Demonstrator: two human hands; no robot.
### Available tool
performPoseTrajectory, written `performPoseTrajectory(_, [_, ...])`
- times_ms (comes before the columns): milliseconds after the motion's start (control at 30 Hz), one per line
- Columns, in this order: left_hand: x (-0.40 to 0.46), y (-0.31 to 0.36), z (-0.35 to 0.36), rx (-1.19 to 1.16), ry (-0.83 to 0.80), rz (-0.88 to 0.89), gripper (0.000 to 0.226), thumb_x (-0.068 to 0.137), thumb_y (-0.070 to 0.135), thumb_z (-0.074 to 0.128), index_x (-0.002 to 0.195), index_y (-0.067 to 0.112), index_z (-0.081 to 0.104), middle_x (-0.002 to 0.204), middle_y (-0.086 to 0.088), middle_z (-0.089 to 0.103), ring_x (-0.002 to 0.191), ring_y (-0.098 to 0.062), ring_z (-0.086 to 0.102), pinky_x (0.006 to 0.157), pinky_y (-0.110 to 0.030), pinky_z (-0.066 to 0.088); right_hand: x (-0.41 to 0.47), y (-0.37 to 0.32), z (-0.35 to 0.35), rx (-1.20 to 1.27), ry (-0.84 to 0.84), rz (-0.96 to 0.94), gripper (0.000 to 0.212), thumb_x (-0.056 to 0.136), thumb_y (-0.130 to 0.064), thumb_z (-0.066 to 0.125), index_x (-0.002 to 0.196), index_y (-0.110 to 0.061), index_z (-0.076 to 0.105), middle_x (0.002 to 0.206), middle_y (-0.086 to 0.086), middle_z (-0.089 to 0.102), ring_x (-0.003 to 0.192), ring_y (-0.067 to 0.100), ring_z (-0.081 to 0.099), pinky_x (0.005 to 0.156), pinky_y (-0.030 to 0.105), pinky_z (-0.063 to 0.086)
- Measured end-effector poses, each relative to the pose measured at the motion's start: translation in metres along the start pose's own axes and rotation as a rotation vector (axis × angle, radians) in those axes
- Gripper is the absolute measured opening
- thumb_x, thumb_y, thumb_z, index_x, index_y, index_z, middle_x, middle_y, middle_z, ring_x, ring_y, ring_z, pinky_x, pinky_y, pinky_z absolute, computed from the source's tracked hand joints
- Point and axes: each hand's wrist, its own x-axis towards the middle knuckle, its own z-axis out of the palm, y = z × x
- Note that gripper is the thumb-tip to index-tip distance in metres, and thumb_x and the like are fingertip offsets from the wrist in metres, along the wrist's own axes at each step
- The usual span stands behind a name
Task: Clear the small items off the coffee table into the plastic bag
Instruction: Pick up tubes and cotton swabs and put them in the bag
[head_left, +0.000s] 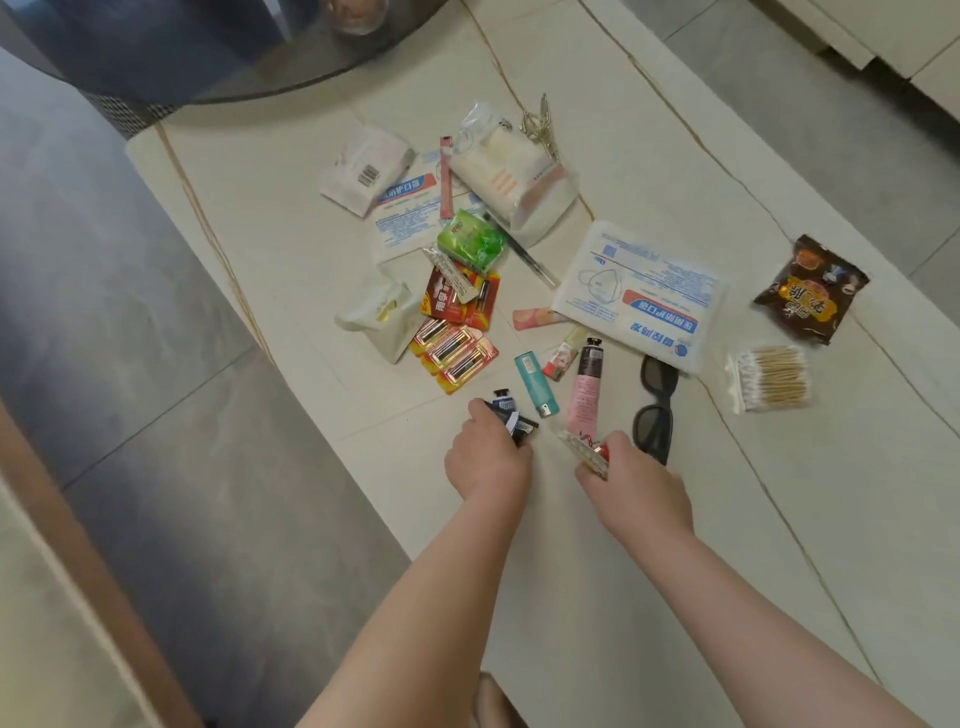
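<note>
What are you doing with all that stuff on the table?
A person is picking small things up off the coffee table. The left hand grips a small dark tube, and the right hand holds a little clear packet. Lots still lies there: battery packs, a pink tube, sunglasses, cotton swabs, a mask packet and a snack bag. No plastic bag is in view.

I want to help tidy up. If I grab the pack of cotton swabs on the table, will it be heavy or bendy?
The pack of cotton swabs is probably very light: it shows only thin wooden sticks with cotton tips. Its clear, crinkly-looking wrap may feel slippery and sag a little. It lies flat on the coffee table, so it likely won't roll.
</note>
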Motion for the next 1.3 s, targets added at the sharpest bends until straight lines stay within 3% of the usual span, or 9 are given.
performPoseTrajectory(100, [-0.001,0.000,-0.007,-0.020,-0.034,-0.009,0.043,0.082,0.027,0.065,0.116,0.017,0.040,0.105,-0.004,0.060,0.092,-0.024,0.061,0.067,-0.033,0.046,0.001,-0.001,-0.007,-0.057,0.017,-0.057,0.035,0.093,-0.043,0.042,0.111,-0.014,0.052,0.104,0.006,0.063,0.101,0.027,0.053,0.087,0.037,0.037])
performPoseTrajectory(267, [-0.017,-0.016,-0.039,-0.133,-0.059,-0.039,0.042,0.081,0.028,0.064,0.114,0.018,0.040,0.104,-0.002,0.057,0.089,-0.024,0.061,0.061,-0.031,0.044,-0.004,-0.015,-0.029,0.083,-0.087,-0.070,0.025,0.090,-0.033,0.052,0.106,-0.015,0.046,0.103,0.005,0.061,0.086,0.025,0.056,0.065,0.031,0.042])
performPoseTrajectory(433, [-0.051,-0.052,-0.089,-0.308,-0.044,-0.082,0.034,0.078,0.020,0.059,0.102,0.023,0.034,0.097,0.001,0.062,0.080,-0.027,0.067,0.064,-0.033,0.049,-0.025,-0.052,-0.057,0.088,-0.128,-0.118,0.026,0.088,-0.029,0.052,0.110,-0.016,0.047,0.099,0.007,0.061,0.087,0.027,0.058,0.067,0.032,0.046])
performPoseTrajectory(667, [-0.089,-0.114,-0.193,-0.567,0.124,-0.173,0.067,0.079,0.019,0.062,0.138,0.023,0.031,0.121,0.000,0.058,0.098,-0.025,0.060,0.085,-0.035,0.051,-0.078,-0.153,-0.090,0.158,-0.196,-0.324,0.020,0.087,-0.030,0.058,0.098,-0.016,0.050,0.089,0.002,0.062,0.084,0.022,0.059,0.064,0.033,0.043])
performPoseTrajectory(733, [-0.098,-0.139,-0.225,-0.651,0.183,-0.191,0.075,0.080,0.019,0.064,0.144,0.025,0.026,0.122,0.000,0.058,0.089,-0.020,0.055,0.080,-0.028,0.048,-0.096,-0.191,-0.096,0.261,-0.248,-0.384,0.022,0.083,-0.030,0.065,0.095,-0.017,0.052,0.088,0.001,0.064,0.082,0.020,0.061,0.071,0.037,0.049])
performPoseTrajectory(800, [-0.108,-0.168,-0.254,-0.742,0.223,-0.219,0.079,0.081,0.018,0.065,0.147,0.025,0.022,0.112,0.003,0.053,0.088,-0.016,0.048,0.075,-0.024,0.039,-0.116,-0.230,-0.100,0.287,-0.280,-0.458,0.023,0.080,-0.032,0.069,0.089,-0.018,0.053,0.081,-0.002,0.061,0.074,0.015,0.059,0.065,0.035,0.048])
performPoseTrajectory(967, [-0.126,-0.254,-0.305,-0.868,0.334,-0.324,0.082,0.079,0.025,0.071,0.146,0.026,0.024,0.121,0.000,0.056,0.097,-0.018,0.053,0.080,-0.026,0.041,-0.162,-0.325,-0.088,0.276,-0.348,-0.568,0.030,0.075,-0.035,0.072,0.081,-0.014,0.052,0.079,-0.002,0.060,0.075,0.017,0.057,0.067,0.033,0.044])
performPoseTrajectory(1100, [-0.136,-0.331,-0.333,-0.930,0.416,-0.404,0.086,0.076,0.029,0.075,0.147,0.022,0.025,0.135,-0.005,0.052,0.118,-0.025,0.054,0.098,-0.035,0.045,-0.199,-0.397,-0.060,0.239,-0.392,-0.652,0.026,0.074,-0.032,0.074,0.075,-0.020,0.050,0.078,-0.004,0.060,0.068,0.013,0.055,0.064,0.030,0.041])
performPoseTrajectory(1300, [-0.153,-0.446,-0.360,-1.083,0.514,-0.508,0.082,0.077,0.024,0.077,0.144,0.016,0.029,0.131,-0.004,0.053,0.113,-0.022,0.054,0.090,-0.029,0.041,-0.259,-0.488,0.004,0.168,-0.458,-0.723,0.020,0.076,-0.021,0.070,0.076,-0.015,0.051,0.069,-0.003,0.052,0.058,0.012,0.045,0.051,0.025,0.033])
